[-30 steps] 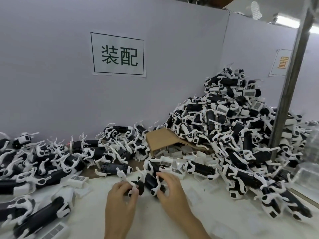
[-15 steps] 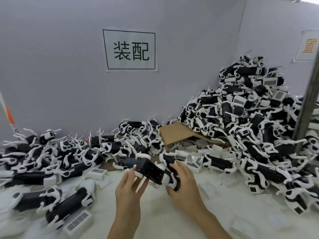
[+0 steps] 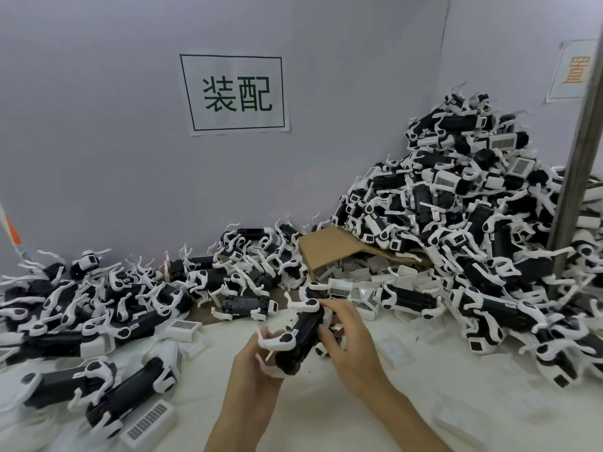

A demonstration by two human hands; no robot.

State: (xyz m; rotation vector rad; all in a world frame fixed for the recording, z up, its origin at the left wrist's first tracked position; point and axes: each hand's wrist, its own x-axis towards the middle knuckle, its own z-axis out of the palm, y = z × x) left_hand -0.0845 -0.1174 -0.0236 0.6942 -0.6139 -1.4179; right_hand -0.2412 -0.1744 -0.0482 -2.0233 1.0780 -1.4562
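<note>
Gripping a black-and-white robot dog toy (image 3: 303, 334) above the table (image 3: 424, 386), we cup its near end with our left hand (image 3: 257, 363) and clasp its side with our right hand (image 3: 349, 340)

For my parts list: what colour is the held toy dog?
Toy dog: black body, white legs; head view.

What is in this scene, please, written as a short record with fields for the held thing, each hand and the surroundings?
held thing: black and white toy robot dog, lifted above the table
left: left hand grips its lower end
right: right hand holds its upper side, fingers curled
right side: tall heap of the same toys in the wall corner
left side: low spread of the same toys
middle: cardboard over small white parts
wall: sign with two characters
</note>
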